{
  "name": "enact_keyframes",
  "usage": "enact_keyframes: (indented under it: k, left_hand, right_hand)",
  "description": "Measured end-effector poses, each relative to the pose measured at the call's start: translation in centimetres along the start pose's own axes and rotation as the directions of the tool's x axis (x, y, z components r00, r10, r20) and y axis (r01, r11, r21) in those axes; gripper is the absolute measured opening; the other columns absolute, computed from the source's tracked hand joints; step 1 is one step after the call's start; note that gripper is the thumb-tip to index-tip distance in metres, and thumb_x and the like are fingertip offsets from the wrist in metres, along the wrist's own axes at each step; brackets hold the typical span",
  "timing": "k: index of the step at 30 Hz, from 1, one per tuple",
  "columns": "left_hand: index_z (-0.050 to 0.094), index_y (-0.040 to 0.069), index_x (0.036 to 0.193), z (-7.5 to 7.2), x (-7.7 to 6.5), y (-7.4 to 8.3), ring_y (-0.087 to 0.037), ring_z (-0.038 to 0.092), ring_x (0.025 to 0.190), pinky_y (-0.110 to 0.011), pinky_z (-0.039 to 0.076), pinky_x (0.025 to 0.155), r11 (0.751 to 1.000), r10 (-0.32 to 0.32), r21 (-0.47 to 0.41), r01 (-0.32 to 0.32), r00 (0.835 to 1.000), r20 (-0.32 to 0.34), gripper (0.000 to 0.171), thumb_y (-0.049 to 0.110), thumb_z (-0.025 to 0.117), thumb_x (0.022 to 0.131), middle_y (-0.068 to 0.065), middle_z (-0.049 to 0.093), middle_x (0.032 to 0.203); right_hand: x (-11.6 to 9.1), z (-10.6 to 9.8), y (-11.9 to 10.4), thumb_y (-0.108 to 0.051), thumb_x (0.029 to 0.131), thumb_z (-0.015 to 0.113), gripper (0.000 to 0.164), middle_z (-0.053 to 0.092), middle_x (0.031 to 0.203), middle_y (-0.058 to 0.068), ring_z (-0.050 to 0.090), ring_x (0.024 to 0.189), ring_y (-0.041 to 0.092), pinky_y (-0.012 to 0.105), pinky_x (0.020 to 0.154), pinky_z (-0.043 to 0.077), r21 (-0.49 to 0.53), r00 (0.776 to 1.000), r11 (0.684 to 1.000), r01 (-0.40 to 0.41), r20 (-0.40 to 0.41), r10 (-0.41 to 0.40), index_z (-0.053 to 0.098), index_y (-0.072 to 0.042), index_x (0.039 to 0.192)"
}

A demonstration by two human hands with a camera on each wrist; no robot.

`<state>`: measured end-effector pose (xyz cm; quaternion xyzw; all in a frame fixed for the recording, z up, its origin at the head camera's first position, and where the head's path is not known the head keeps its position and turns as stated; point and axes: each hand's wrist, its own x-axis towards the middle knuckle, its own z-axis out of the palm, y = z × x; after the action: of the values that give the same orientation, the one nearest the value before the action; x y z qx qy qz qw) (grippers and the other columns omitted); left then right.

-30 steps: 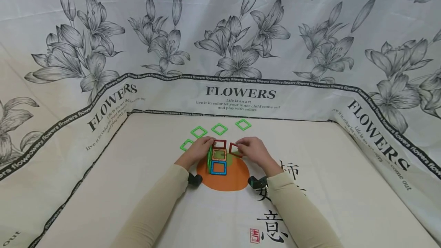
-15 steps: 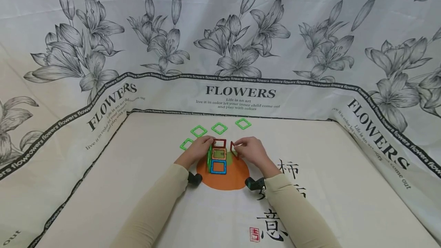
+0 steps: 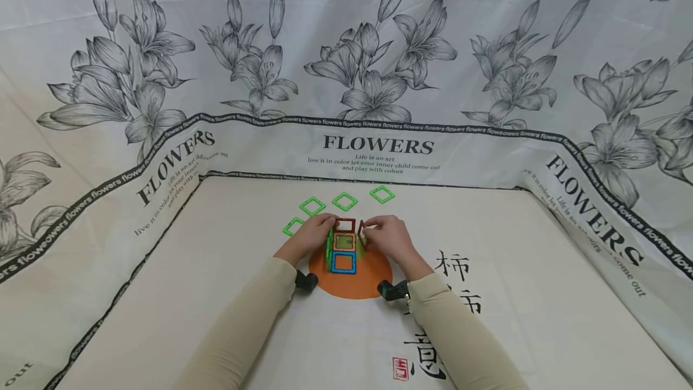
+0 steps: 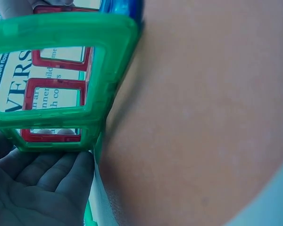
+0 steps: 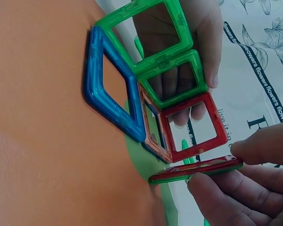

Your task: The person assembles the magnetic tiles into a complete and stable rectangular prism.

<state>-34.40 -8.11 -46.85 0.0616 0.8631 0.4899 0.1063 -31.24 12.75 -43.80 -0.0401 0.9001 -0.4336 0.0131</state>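
A small build of magnetic tiles sits on the orange printed circle. A blue tile (image 3: 343,272) and an orange tile (image 3: 344,234) lie flat, two green tiles (image 5: 196,66) stand along their left side, and a red tile (image 5: 220,127) stands at the far end. My left hand (image 3: 313,236) rests against the outside of the green tiles, fingers fairly straight, fingertips visible through the red frame. Between thumb and fingers, my right hand (image 3: 391,238) pinches another red tile (image 5: 198,168) on edge, beside the standing red one. A green layer shows along its underside.
Several loose green tiles (image 3: 344,201) lie beyond the build, one partly hidden by the left hand. Flower-printed cloth walls (image 3: 373,152) border the table at the back and sides. Black lettering (image 3: 453,265) is printed on the tablecloth at the right.
My right hand has moved left, bringing its red tile closer to the build and turning it from facing me to edge-on. The left hand and the build have stayed put.
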Motion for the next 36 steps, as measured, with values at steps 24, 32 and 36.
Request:
enact_keyframes:
  k: [24,32,36]
  left_hand:
    - [0.059,0.015,0.131,-0.2,0.1,-0.4,-0.025,0.048,0.132,-0.049,0.038,0.111,1.0,0.016,-0.017,-0.016,1.0,0.008,0.041,0.038,0.036,0.105,-0.006,0.058,0.134]
    - [0.06,0.014,0.129,-0.1,0.3,-0.5,-0.026,0.049,0.128,-0.049,0.038,0.11,1.0,0.012,-0.02,-0.012,1.0,0.006,0.041,0.037,0.036,0.105,-0.007,0.059,0.132]
    - [0.062,0.014,0.127,-0.1,0.4,-0.5,-0.026,0.05,0.128,-0.049,0.038,0.111,1.0,0.014,-0.019,-0.013,1.0,0.009,0.041,0.038,0.036,0.105,-0.007,0.058,0.133]
  right_hand:
    - [-0.1,1.1,-1.2,-0.023,0.09,0.065,0.035,0.074,0.095,0.012,0.071,0.074,0.018,0.03,0.067,0.059,0.085,0.998,0.994,-0.063,0.025,0.061,0.067,-0.003,0.119]
    - [-0.1,1.4,-1.2,-0.024,0.09,0.065,0.038,0.074,0.095,0.013,0.071,0.072,0.018,0.031,0.067,0.06,0.095,0.998,0.994,-0.06,0.028,0.058,0.065,-0.002,0.122]
    - [-0.1,1.5,-1.2,-0.026,0.09,0.066,0.039,0.074,0.093,0.012,0.071,0.07,0.017,0.031,0.066,0.059,0.085,0.998,0.994,-0.064,0.022,0.063,0.065,-0.004,0.123]
